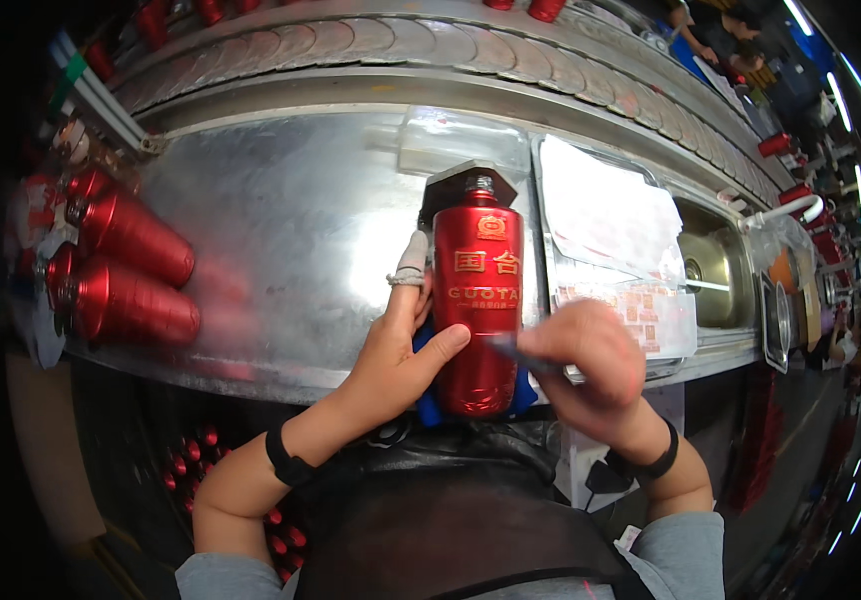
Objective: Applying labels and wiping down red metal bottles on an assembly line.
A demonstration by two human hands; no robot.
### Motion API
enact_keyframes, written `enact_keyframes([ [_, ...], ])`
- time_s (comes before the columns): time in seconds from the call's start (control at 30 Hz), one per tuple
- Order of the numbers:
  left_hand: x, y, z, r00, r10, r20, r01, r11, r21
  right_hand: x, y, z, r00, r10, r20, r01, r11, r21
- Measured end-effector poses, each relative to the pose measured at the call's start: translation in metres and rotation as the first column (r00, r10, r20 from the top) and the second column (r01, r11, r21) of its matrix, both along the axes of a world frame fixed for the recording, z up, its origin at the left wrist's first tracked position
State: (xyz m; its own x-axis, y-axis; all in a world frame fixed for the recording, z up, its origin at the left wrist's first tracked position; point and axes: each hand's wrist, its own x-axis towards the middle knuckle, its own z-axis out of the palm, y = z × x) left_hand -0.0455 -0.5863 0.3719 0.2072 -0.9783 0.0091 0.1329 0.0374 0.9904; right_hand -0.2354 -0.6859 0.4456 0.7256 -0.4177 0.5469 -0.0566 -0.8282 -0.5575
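On steel bench (281,260), fingers (413,275) apparently flank red bottle (478,300).

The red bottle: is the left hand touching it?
Touching. The head view shows the left hand with its thumb pressed on the red bottle.

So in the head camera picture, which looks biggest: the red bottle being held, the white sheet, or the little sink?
1. The red bottle, though it is nearest the camera, which flatters it.
2. The white sheet, nearly as big, so this order is unsure.
3. The sink, clearly smallest.
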Motion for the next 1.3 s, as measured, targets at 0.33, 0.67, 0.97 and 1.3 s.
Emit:
enact_keyframes([
  [0.33, -0.008, 0.004, 0.016, 0.997, -0.046, 0.061, 0.044, 0.998, 0.033, 0.010, -0.015, -0.002, 0.972, 0.220, -0.086, -0.224, 0.974, -0.037],
  [0.67, -0.004, -0.020, 0.030, 0.971, 0.085, -0.225, -0.049, 0.985, 0.163, -0.001, -0.026, -0.025, 0.992, 0.050, 0.112, -0.047, 0.998, -0.032],
  [0.97, -0.013, -0.026, 0.025, 0.976, 0.110, -0.188, -0.080, 0.984, 0.158, -0.021, -0.049, -0.063, 0.939, -0.325, -0.108, 0.280, 0.546, 0.789],
  [1.3, -0.011, -0.025, 0.018, 0.976, 0.096, -0.196, -0.069, 0.988, 0.136, -0.187, -0.107, -0.088, 0.438, -0.654, -0.617, 0.894, 0.388, 0.224],
])
